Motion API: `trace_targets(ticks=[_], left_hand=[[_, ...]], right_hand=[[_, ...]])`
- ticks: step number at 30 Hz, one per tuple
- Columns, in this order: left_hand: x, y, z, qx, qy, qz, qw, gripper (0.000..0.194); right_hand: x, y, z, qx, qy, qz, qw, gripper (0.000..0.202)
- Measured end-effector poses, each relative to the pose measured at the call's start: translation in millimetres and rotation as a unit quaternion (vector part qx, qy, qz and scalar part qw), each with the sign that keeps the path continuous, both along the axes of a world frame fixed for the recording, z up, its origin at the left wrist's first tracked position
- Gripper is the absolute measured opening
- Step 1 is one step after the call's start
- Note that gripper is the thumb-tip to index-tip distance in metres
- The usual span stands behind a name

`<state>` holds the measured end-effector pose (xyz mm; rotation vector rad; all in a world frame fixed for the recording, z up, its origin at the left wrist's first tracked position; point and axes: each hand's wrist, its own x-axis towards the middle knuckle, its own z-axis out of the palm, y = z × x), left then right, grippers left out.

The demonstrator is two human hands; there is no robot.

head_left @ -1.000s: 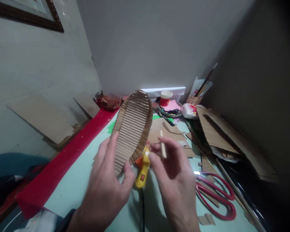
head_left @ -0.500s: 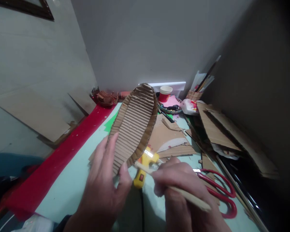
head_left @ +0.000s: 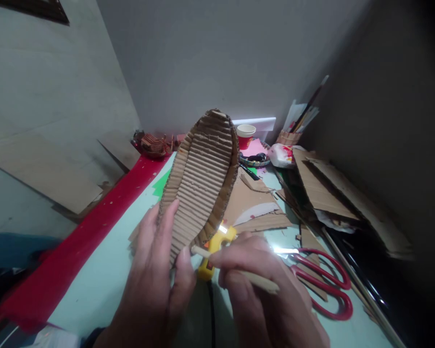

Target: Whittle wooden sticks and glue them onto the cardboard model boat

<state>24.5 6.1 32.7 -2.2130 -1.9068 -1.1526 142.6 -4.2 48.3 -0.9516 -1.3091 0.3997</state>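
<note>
A boat-shaped piece of corrugated cardboard (head_left: 203, 174), with a raised rim along its sides, is tilted up in front of me. My left hand (head_left: 159, 275) grips its lower end, fingers over the ribbed inside and thumb at the bottom edge. Between the fingers of my right hand (head_left: 264, 285) is a thin pale wooden stick (head_left: 257, 280). The stick's tip is at the lower right rim of the cardboard, close to my left thumb; whether it touches I cannot tell. Behind the stick lies a yellow glue gun (head_left: 206, 268), partly covered by my right hand.
Red-handled scissors (head_left: 342, 309) lie right of my right hand. Cardboard scraps (head_left: 253, 193) and a stack of cardboard (head_left: 326, 193) are beyond. A paper cup (head_left: 245, 137), a small ribbed model (head_left: 154, 145) and a brush holder (head_left: 289, 137) stand at the back. Red cloth (head_left: 105, 227) edges the left.
My right hand has moved left with the stick, bringing its tip closer to my left thumb and the cardboard rim. The cardboard piece now appears slightly higher and nearer.
</note>
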Motion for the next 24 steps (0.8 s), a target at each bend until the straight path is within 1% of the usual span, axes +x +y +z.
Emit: trace_targets(ticks=[7, 11, 14, 19, 24], left_hand=[[-3.3, -0.6, -0.3, -0.012, -0.01, -0.001, 1.0, 0.053], [-3.2, -1.3, -0.7, -0.013, -0.018, 0.001, 1.0, 0.054], [-2.3, -1.9, -0.6, -0.013, -0.021, 0.002, 1.0, 0.055], [-2.0, -2.6, 1.3, -0.014, -0.015, 0.003, 1.0, 0.053], [-2.3, -1.4, 0.5, -0.011, -0.011, 0.009, 1.0, 0.053]], right_hand=[[4.0, 6.0, -5.1, 0.032, -0.005, 0.03, 0.999, 0.022], [2.0, 5.9, -4.9, 0.025, 0.0, 0.024, 0.999, 0.021], [0.4, 6.8, -5.4, 0.025, -0.016, 0.017, 0.999, 0.019], [-1.1, 10.0, -9.1, 0.049, -0.027, 0.029, 0.998, 0.017], [-0.4, 9.6, -10.0, 0.045, -0.042, 0.041, 0.997, 0.02]])
